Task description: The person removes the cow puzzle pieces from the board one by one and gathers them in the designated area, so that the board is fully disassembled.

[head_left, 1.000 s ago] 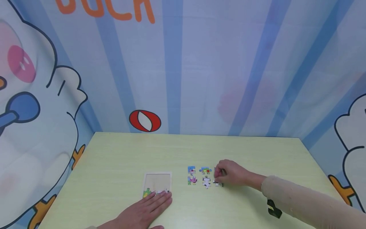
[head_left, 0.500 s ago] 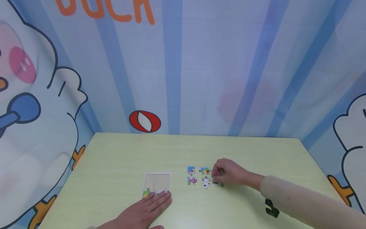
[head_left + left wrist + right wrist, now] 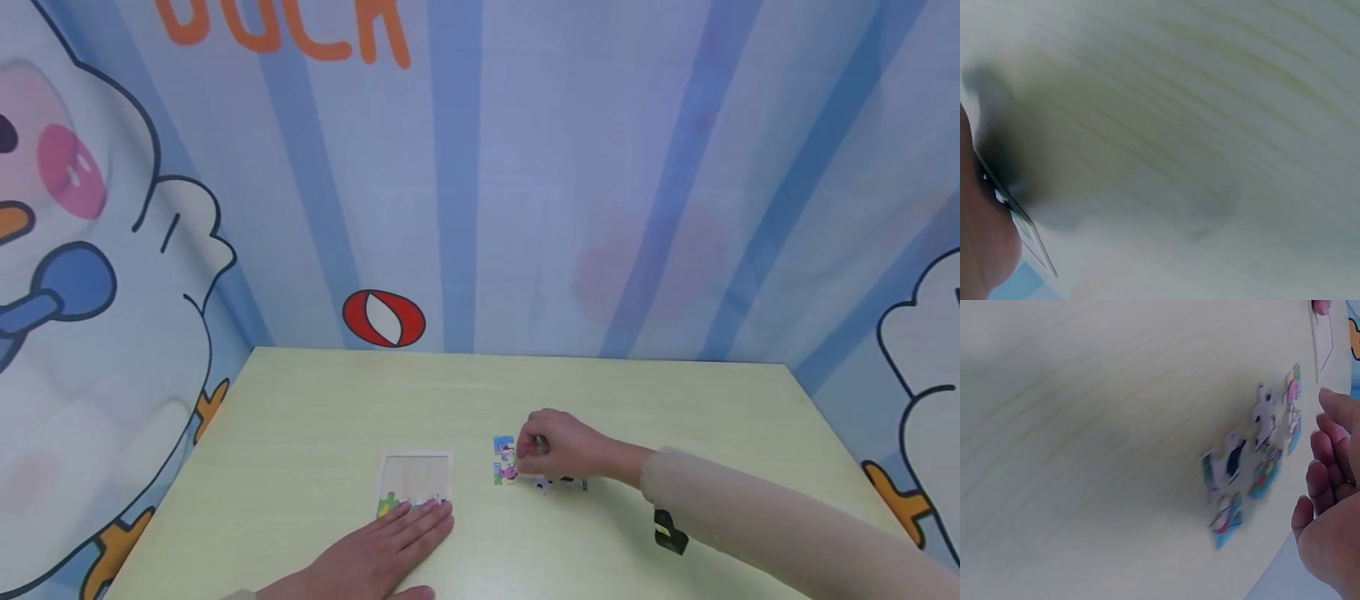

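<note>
My left hand (image 3: 375,546) lies with straight fingers across the near part of a pale puzzle tray (image 3: 415,475). Along the tray's near side, a green-and-yellow puzzle piece (image 3: 387,504) shows past the fingers; the rest there is covered. My right hand (image 3: 562,442) hovers over loose jigsaw pieces, its fingers loosely curled, and I see nothing held. In the right wrist view, two rows of pieces lie on the table beside that hand: a pink piece (image 3: 1294,390), a black-spotted white piece (image 3: 1264,422), a multicoloured piece (image 3: 1266,474) and others.
The pale wooden table (image 3: 637,400) runs back to a blue striped cloth backdrop (image 3: 525,208) with cartoon ducks on both sides. A dark tag (image 3: 670,533) hangs under the right sleeve (image 3: 735,500).
My right hand has moved left, from the rightmost pieces to above the middle ones. My left hand stays on the tray.
</note>
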The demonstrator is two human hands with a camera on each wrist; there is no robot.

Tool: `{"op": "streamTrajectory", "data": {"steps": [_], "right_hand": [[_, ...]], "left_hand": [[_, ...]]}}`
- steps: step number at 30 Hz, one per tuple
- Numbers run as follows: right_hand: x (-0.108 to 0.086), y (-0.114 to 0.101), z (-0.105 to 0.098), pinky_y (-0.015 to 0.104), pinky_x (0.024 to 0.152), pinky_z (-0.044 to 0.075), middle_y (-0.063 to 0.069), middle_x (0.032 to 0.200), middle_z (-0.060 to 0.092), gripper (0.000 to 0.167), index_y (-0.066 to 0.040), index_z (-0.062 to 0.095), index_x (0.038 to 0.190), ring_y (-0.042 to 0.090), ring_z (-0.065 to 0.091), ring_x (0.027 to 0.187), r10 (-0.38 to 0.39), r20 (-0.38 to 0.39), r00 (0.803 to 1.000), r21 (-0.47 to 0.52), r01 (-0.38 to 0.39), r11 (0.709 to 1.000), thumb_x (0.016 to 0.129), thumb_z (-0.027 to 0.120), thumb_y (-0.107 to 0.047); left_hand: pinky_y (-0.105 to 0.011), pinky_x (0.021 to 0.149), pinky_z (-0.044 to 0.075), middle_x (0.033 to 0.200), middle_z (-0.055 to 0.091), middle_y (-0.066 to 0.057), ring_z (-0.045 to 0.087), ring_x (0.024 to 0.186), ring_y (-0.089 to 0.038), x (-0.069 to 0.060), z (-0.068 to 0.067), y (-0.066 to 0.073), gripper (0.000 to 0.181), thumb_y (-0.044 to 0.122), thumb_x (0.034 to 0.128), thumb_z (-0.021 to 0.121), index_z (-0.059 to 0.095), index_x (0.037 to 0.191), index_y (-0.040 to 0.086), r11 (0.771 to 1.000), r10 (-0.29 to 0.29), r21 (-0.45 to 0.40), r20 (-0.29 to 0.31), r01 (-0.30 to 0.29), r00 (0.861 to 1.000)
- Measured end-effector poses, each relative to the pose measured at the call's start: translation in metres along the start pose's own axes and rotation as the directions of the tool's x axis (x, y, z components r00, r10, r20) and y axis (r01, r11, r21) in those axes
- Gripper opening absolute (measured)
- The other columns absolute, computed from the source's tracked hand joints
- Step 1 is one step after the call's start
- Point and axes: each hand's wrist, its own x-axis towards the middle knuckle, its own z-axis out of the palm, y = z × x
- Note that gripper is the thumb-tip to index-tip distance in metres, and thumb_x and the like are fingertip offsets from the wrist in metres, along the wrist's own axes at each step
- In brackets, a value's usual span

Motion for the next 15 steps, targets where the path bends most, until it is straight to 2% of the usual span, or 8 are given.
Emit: {"op": "streamTrajectory", "data": {"steps": [2,6,12,15], "right_hand": [[0.008,-0.005,0.002,0.028,0.074,0.048,-0.011,0.088,0.061,0.007,-0.019,0.075,0.093,0.012,0.053,0.083,-0.022,0.009,1.000,0.001,0.022,1.000,0.096,0.082,-0.020],[0.025,-0.013,0.007,0.028,0.075,0.050,-0.012,0.089,0.062,0.008,-0.020,0.076,0.093,0.012,0.057,0.085,-0.061,0.026,0.998,-0.011,0.061,0.998,0.097,0.082,-0.023],[0.048,-0.029,0.013,0.028,0.079,0.051,-0.012,0.092,0.062,0.007,-0.023,0.075,0.097,0.011,0.058,0.088,-0.076,0.062,0.995,-0.010,0.076,0.997,0.098,0.081,-0.027],[0.058,-0.038,0.017,0.028,0.078,0.051,-0.011,0.093,0.063,0.007,-0.021,0.076,0.098,0.011,0.057,0.087,-0.078,0.076,0.994,0.000,0.078,0.997,0.098,0.080,-0.026]], "left_hand": [[-0.048,0.129,0.030,0.178,0.024,0.000,0.026,0.163,-0.022,0.000,0.000,0.000,0.075,0.062,0.1126,0.030,0.024,0.172,0.016,1.000,-0.008,-0.015,-0.005,0.008,1.000],[-0.042,0.130,0.028,0.177,0.026,-0.005,0.027,0.162,-0.024,0.000,0.000,0.006,0.075,0.060,0.1130,0.033,0.027,0.171,0.012,0.999,-0.029,-0.015,-0.054,0.028,0.998],[-0.050,0.123,0.039,0.171,0.038,-0.013,0.037,0.158,-0.029,0.000,0.003,0.023,0.074,0.057,0.1131,0.038,0.041,0.163,0.002,0.994,-0.095,0.039,-0.161,0.103,0.982],[-0.051,0.122,0.040,0.170,0.040,-0.013,0.039,0.156,-0.030,0.000,0.005,0.029,0.075,0.058,0.1126,0.038,0.043,0.162,0.001,0.989,-0.135,0.042,-0.178,0.145,0.975]]}}
